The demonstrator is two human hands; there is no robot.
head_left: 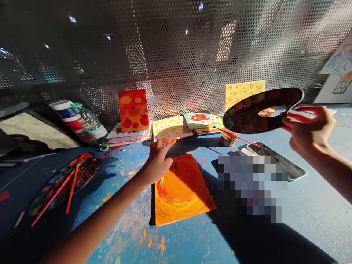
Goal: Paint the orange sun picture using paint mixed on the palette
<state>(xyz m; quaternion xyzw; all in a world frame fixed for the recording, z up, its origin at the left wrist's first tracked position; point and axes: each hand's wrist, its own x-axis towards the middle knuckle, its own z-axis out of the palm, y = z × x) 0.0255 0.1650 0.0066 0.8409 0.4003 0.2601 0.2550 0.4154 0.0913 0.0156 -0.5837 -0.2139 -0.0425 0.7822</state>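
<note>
Head view: we look down at a paint-spattered blue table (308,220) before a perforated metal screen (176,47). Our right hand (309,128) is raised, its curled fingers pinching a dark oval paint palette (247,117) by its narrow end. Our left hand (158,163) lies spread just above an orange painted canvas board (183,192), apparently not touching it, though shadow makes that hard to judge. A second palette (64,181) lies further left, with brushes (52,198) across it.

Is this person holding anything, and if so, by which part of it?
The right hand grips a dark paint palette by its narrow end, near the rim. The left hand holds nothing that can be seen.
</note>
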